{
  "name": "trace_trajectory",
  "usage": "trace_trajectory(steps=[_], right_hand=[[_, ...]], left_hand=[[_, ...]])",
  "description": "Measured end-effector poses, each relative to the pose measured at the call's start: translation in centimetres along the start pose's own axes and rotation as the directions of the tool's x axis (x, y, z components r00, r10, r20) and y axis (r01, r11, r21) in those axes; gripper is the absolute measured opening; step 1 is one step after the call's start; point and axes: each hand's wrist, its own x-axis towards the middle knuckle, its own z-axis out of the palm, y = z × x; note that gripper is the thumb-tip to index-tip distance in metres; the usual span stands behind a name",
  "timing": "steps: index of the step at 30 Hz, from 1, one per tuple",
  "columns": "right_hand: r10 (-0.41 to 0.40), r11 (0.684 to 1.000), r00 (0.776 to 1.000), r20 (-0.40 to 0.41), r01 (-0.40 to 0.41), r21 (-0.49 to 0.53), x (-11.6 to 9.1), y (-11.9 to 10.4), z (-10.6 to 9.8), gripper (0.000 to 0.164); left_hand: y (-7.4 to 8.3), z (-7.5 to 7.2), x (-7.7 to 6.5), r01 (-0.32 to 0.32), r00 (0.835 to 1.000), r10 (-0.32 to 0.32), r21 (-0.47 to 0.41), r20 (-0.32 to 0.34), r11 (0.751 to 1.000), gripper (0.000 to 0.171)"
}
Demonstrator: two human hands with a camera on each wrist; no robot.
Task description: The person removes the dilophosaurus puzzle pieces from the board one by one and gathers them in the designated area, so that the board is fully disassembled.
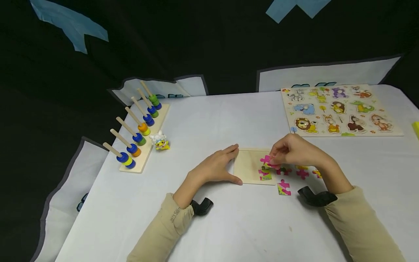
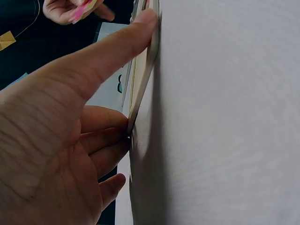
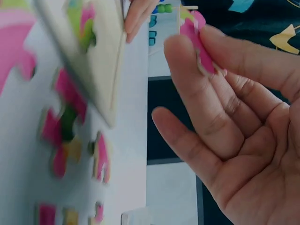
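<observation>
My left hand [image 1: 217, 165] rests at the left side of a small wooden puzzle board [image 1: 243, 167], straight fingers at its far corner and thumb at its near edge. In the left wrist view, the thumb and fingertips touch the board's edge. My right hand [image 1: 292, 151] pinches a pink jigsaw piece [image 3: 197, 44] between thumb and index finger, above the board's right part. Pink and green jigsaw pieces [image 1: 265, 175] lie inside the board at the right. Another pink and green piece [image 1: 284, 188] lies just off its near right corner; other pieces [image 1: 302, 172] are partly hidden by my right hand.
A wooden peg stand [image 1: 140, 162] with coloured rings stands at the left, with a small yellow and white figurine [image 1: 160, 141] beside it. An animal peg puzzle [image 1: 340, 120] lies at the back right. A yellow object [image 1: 416, 128] shows at the right edge.
</observation>
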Motion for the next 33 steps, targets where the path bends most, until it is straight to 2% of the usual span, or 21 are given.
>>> trace_trajectory(steps=[4,8,9,13,21,33], right_hand=[[0.012,0.999,0.998,0.055,-0.014,0.033,-0.8,1.1,-0.2,0.008],[0.067,0.995,0.991,0.115,-0.074,0.063,-1.9,2.0,-0.5,0.003],[0.087,0.993,0.987,0.135,-0.097,0.068,-2.1,2.2,-0.6,0.002],[0.132,0.985,0.968,0.215,-0.153,0.084,-2.9,2.8,-1.0,0.015],[0.164,0.974,0.921,0.352,-0.208,0.09,-4.1,3.6,-1.4,0.013],[0.23,0.964,0.894,0.386,-0.264,0.037,-4.5,4.1,-1.2,0.018]], left_hand=[[0.1,0.0,0.1,0.006,1.0,-0.006,0.002,0.005,1.0,0.104],[0.2,0.1,0.1,0.012,1.0,-0.012,-0.005,0.0,1.0,0.104],[0.2,0.0,0.1,0.015,1.0,-0.015,-0.006,-0.001,1.0,0.104],[0.2,-0.1,0.1,0.016,1.0,-0.016,-0.007,0.0,1.0,0.104],[0.5,-0.1,0.1,0.023,1.0,-0.023,-0.021,0.015,1.0,0.104],[0.2,-0.1,0.2,0.011,1.0,-0.011,-0.002,0.006,1.0,0.105]])
